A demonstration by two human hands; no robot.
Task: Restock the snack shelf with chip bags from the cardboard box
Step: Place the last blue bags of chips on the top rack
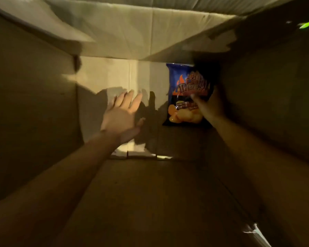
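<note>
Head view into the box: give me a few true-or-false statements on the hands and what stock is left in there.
1. The right hand grips the chip bag at its right edge. True.
2. The left hand holds a second bag. False: its fingers are spread and it holds nothing.
3. Several bags lie in the cardboard box. False: only one bag shows, at the bottom right.
4. Both arms reach inside the box. True.
</note>
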